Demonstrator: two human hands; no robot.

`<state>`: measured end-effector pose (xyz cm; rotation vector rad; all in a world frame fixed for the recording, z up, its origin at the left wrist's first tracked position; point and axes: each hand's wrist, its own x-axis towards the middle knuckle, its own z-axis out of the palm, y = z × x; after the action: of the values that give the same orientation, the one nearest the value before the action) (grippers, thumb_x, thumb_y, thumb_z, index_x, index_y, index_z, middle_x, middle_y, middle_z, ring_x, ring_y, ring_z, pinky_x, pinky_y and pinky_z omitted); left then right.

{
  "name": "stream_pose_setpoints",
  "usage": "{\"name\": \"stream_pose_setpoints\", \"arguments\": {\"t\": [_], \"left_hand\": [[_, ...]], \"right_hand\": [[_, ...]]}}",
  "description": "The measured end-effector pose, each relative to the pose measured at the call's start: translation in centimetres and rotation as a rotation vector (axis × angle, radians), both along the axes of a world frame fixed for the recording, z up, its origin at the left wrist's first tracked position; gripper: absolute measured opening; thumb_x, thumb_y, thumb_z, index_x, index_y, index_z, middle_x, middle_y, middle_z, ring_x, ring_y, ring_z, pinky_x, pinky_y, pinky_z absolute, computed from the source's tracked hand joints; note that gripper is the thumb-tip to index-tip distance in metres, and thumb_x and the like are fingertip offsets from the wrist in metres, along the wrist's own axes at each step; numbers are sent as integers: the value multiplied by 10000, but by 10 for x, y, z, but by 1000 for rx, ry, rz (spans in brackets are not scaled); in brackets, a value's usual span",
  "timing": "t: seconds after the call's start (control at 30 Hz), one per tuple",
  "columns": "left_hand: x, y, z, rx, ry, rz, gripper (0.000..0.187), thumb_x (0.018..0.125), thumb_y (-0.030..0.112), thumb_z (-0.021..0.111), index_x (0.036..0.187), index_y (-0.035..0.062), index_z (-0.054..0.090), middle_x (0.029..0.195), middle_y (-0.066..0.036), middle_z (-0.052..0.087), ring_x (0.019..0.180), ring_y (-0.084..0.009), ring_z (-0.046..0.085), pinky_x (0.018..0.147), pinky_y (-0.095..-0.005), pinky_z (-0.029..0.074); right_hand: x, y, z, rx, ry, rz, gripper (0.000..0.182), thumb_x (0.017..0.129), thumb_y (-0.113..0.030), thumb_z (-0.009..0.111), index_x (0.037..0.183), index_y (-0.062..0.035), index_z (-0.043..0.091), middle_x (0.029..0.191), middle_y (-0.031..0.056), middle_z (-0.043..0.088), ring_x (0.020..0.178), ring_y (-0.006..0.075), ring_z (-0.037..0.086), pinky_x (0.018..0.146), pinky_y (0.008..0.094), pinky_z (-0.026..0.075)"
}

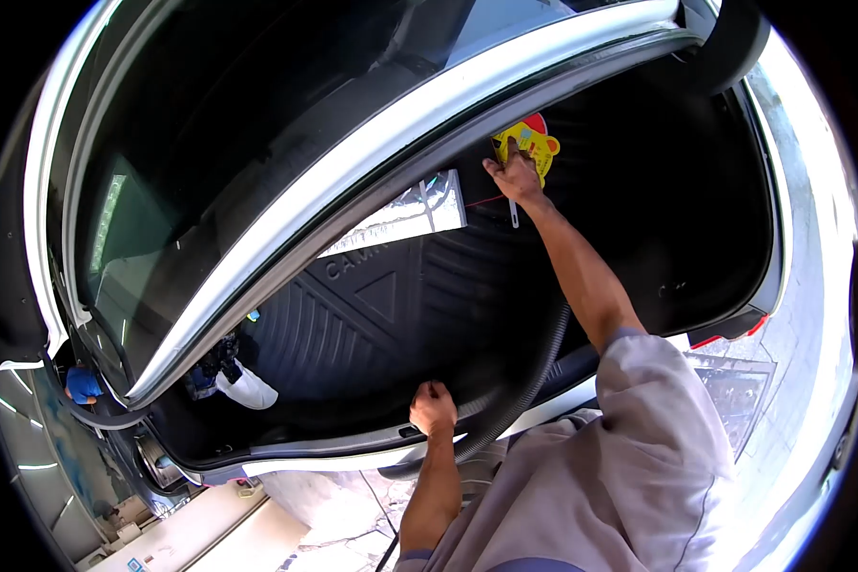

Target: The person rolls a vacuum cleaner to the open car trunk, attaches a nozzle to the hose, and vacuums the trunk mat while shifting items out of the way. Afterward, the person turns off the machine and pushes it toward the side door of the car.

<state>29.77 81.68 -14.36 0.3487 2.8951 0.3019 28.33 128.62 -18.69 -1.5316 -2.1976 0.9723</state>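
Observation:
Deep in the car trunk, my right hand [515, 178] has its fingers closed over a yellow and red cartoon-shaped hand fan [543, 148]. What looks like the fan's white handle [515, 215] shows below the hand. My left hand [434, 410] is curled into a fist at the trunk's front sill [353, 440], and nothing shows sticking out of it. A ribbed grey hose [546, 372] runs between my arms, over the sill and into the trunk. Black ridged matting [381, 291] with raised lettering covers the trunk floor.
The raised white trunk lid [353, 143] crosses the view above my hands. A bright, reflective flat panel [405, 221] lies left of the right hand. White cloth [248, 389] and dark items sit at the trunk's left end. A blue object [83, 385] is at the far left.

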Motion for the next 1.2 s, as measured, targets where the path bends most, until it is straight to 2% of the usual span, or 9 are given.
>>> {"name": "stream_pose_setpoints", "arguments": {"t": [0.17, 0.2, 0.27, 0.3, 0.47, 0.63, 0.73, 0.87, 1.2], "left_hand": [[2, -7, -5, 31, 27, -36, 217, 871, 255, 621, 754, 84, 686, 738, -134, 705, 680, -381, 684, 610, -484, 539], [0, -8, -6, 28, 37, -58, 212, 872, 253, 616, 753, 93, 690, 733, -137, 702, 673, -382, 682, 610, -484, 539], [0, -8, -5, -7, -13, -68, 255, 892, 325, 598, 822, 115, 725, 748, -142, 708, 694, -394, 691, 632, -484, 541], [0, -12, -10, -45, -32, -87, 268, 907, 336, 591, 833, 116, 725, 750, -144, 709, 705, -399, 693, 637, -491, 542], [2, -5, -5, -86, -36, -104, 257, 890, 311, 600, 762, 113, 702, 781, -155, 718, 705, -411, 690, 634, -501, 554], [2, -9, -10, -149, -37, -166, 282, 891, 323, 610, 746, 98, 700, 758, -146, 715, 682, -389, 693, 613, -500, 544], [3, -6, -4, -85, -77, -171, 288, 892, 324, 608, 748, 91, 697, 762, -148, 713, 681, -389, 690, 607, -501, 538], [1, -9, -3, -143, -90, -202, 328, 913, 336, 571, 753, 61, 651, 786, -208, 691, 723, -450, 669, 636, -532, 524], [-2, -28, -19, -126, -74, -226, 475, 949, 489, 511, 815, 68, 683, 819, -202, 699, 766, -468, 668, 660, -551, 515]], "right_hand": [[-87, 52, -188, -24, 265, 27, 1213, 762, -721, 704, 1556, 43, 195, 1517, 292, 402, 1396, 451, 407, 1140, 490, 367], [-98, 43, -169, -113, 496, -160, 1239, 733, -712, 740, 1552, 44, 199, 1512, 273, 427, 1385, 428, 437, 1129, 474, 387], [-72, 35, -75, -262, 227, -103, 1073, 718, -561, 839, 1480, 38, 376, 1360, 243, 595, 1263, 382, 573, 1065, 422, 458], [-74, 38, -87, -176, 608, -99, 828, 701, -352, 902, 1346, 26, 545, 1206, 181, 697, 1121, 308, 663, 997, 365, 504], [-99, 34, -109, -504, 1245, -159, 456, 727, -83, 856, 1148, -32, 690, 1085, 52, 731, 987, 168, 671, 902, 308, 530], [-120, 23, -54, -311, 1012, -306, 338, 763, -32, 802, 1089, -70, 722, 963, 19, 749, 868, 136, 668, 849, 297, 530], [-156, 8, -28, -421, 1362, -459, 431, 760, -33, 793, 1174, -2, 678, 1095, 99, 745, 968, 169, 677, 895, 316, 526], [-210, 16, 52, -253, 728, -489, 487, 807, -238, 701, 1205, 19, 589, 1048, 313, 689, 1031, 464, 663, 925, 482, 540], [-273, 138, 5, -30, 232, -77, 657, 859, -401, 695, 1371, -19, 539, 1361, 194, 610, 1213, 354, 622, 1036, 418, 495]]}}
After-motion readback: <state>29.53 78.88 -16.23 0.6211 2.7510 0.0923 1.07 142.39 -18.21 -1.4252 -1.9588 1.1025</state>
